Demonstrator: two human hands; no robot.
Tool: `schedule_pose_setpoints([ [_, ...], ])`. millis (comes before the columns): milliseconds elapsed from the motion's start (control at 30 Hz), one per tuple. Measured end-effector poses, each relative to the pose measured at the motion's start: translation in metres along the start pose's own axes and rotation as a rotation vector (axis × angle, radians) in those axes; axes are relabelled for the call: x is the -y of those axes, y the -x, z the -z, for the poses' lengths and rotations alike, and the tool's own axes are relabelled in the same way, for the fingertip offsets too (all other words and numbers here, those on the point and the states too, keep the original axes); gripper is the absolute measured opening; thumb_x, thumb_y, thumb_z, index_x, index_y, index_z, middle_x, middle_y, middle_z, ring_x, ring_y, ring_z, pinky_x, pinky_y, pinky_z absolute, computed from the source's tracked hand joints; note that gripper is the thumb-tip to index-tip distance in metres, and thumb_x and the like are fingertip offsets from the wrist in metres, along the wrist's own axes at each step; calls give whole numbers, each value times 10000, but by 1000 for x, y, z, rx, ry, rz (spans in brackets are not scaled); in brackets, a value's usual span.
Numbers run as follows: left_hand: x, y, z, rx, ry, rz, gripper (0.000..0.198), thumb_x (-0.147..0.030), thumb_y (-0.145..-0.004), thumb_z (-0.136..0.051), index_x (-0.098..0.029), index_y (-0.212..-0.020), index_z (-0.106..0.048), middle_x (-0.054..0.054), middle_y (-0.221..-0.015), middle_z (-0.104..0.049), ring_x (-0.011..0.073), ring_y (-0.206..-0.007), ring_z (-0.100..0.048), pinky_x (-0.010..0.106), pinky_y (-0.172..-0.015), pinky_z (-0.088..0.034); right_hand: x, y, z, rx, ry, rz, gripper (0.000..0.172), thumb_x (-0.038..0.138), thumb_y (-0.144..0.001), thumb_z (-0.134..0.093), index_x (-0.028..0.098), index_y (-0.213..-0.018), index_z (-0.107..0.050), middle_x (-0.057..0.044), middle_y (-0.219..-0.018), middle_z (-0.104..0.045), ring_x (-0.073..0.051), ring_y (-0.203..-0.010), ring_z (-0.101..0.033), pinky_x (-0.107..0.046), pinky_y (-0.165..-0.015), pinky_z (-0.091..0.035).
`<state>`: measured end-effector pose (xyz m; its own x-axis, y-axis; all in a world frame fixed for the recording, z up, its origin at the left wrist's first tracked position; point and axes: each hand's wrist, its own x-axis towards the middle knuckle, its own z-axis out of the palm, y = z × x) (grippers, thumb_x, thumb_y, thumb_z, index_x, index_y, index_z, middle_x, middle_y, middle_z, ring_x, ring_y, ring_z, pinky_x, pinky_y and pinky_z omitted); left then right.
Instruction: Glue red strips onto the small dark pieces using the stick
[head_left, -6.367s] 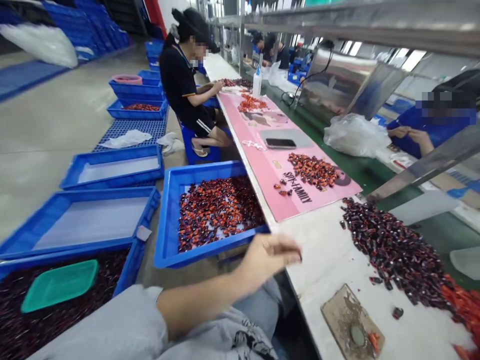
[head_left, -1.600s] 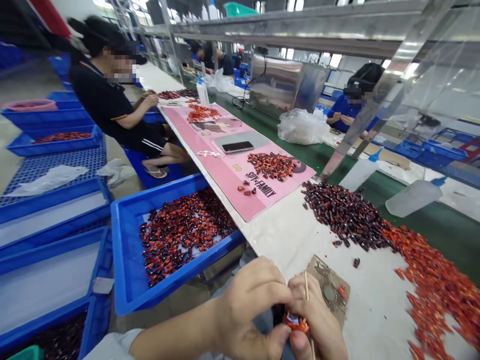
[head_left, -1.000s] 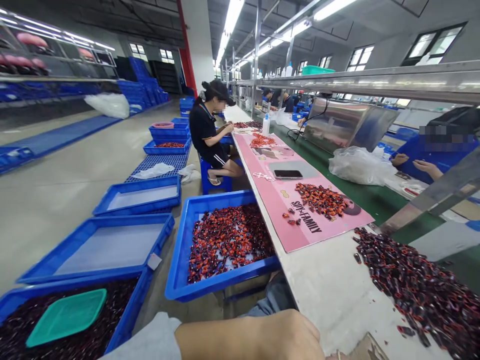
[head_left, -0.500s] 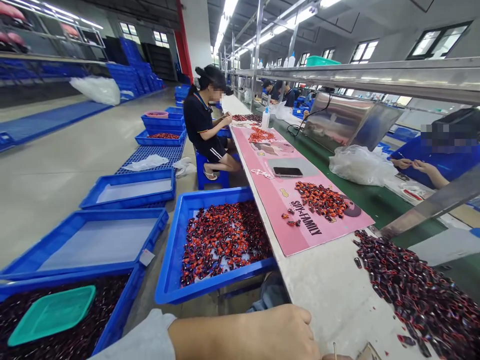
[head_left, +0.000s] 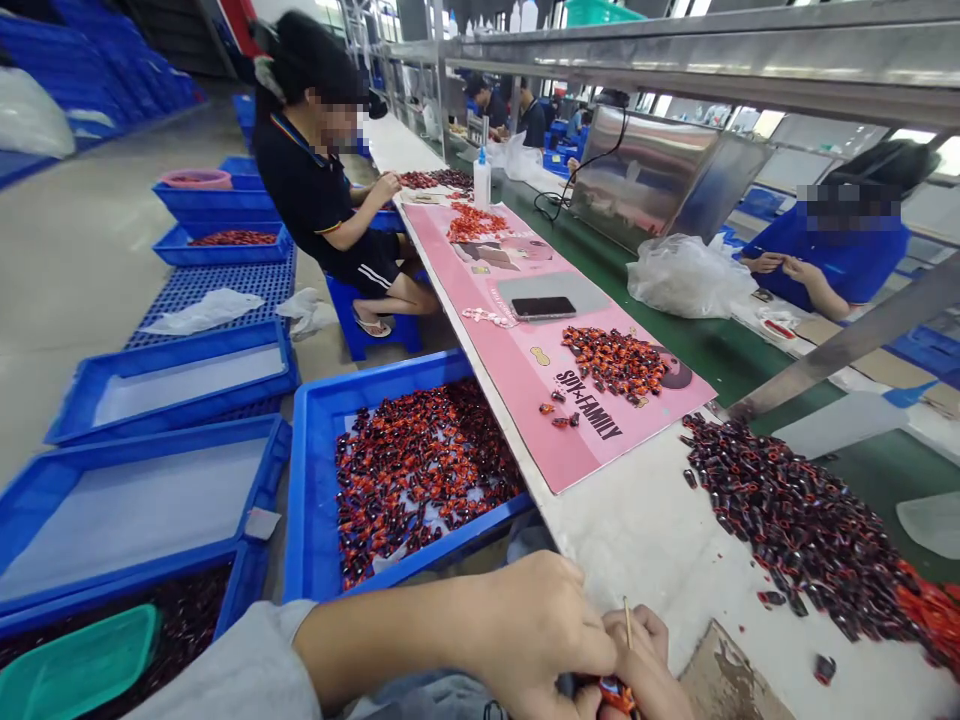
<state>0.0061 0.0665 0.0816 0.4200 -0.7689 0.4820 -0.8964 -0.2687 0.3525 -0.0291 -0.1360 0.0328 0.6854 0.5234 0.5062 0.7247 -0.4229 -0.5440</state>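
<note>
Low in the view, my two hands meet over the front edge of the white table. My left hand [head_left: 544, 625] comes in from the left, closed, with its fingertips at a small glossy orange-and-black plastic piece [head_left: 616, 693]. Against it, my right hand [head_left: 649, 665] is closed around a thin wooden stick [head_left: 628, 622], which points up; its fingers also touch the piece. Part of both hands' fingers is hidden. A brown, stained board [head_left: 731, 680] lies just right of my right hand. Beyond it spreads a heap of dark red-black hollow pieces [head_left: 795, 520].
A pink mat [head_left: 525, 400] carries a pile of orange-black pieces [head_left: 615, 360] and a phone [head_left: 541, 308]. Left of the table stands a blue tray [head_left: 300, 500] of similar pieces. A co-worker [head_left: 322, 180] sits further along; another person [head_left: 825, 240] works across. A squeeze bottle [head_left: 847, 420] lies at right.
The view has shifted down and right. Both hands have come further up into view, now showing the right hand, the stick and the small piece.
</note>
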Motion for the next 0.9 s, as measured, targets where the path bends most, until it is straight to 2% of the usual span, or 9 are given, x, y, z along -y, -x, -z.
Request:
schedule_pose_setpoints([
  [133, 2, 11, 4, -62, -36, 20, 214, -252, -704, -677, -213, -598, -495, -39, -502, -577, 116, -443, -483, 304, -509, -405, 16, -20, -13, -150, 44, -7, 495, 535, -1082, -277, 228, -863, -598, -1, -687, -534, -202, -717, -561, -415, -801, -354],
  [233, 6, 18, 6, -102, -56, 2, 214, -241, -675, -656, -219, -594, -459, -40, -494, -562, 117, -435, -467, 306, -506, -386, 21, -29, -19, -108, 35, -14, 523, 517, -1091, -228, 213, -834, -567, 1, -684, -521, -194, -722, -556, -398, -777, -344],
  [333, 13, 22, 10, -66, 10, -3, 293, -242, -653, -652, -234, -586, -367, -63, -467, -523, 107, -419, -429, 302, -506, -373, 20, -35, -22, -82, 23, 48, 494, 466, -1097, -237, 209, -841, -572, -5, -699, -552, -181, -680, -560, -376, -728, -375],
  [500, 22, 21, 17, -11, 187, -19, 411, -193, -620, -634, -241, -617, -226, -89, -441, -445, 98, -432, -394, 301, -520, -357, 23, -41, -26, -143, 37, 81, 471, 446, -1098, -285, 195, -800, -551, -29, -750, -613, -180, -697, -615, -370, -730, -400],
  [700, 30, 22, 14, 67, 369, 73, 399, -154, -617, -622, -250, -632, -235, -96, -459, -388, 107, -452, -394, 300, -549, -359, 33, -51, -25, -139, -106, -10, 508, 484, -1091, -259, 197, -783, -542, -3, -652, -512, -173, -626, -540, -354, -682, -410],
  [800, 33, 18, 10, 99, 407, 99, 429, -117, -593, -635, -254, -605, -228, -102, -447, -332, 104, -444, -384, 286, -551, -376, 30, -51, -27, -138, -129, -25, 489, 484, -1088, -292, 198, -803, -569, -16, -683, -540, -179, -649, -551, -354, -683, -435],
  [900, 34, 7, 7, 131, 419, 86, 505, -104, -586, -686, -261, -555, -207, -103, -421, -307, 99, -437, -376, 268, -536, -391, 21, -48, -28, -191, -155, 34, 473, 482, -1088, -305, 202, -844, -597, -22, -694, -579, -178, -646, -581, -339, -661, -458],
])
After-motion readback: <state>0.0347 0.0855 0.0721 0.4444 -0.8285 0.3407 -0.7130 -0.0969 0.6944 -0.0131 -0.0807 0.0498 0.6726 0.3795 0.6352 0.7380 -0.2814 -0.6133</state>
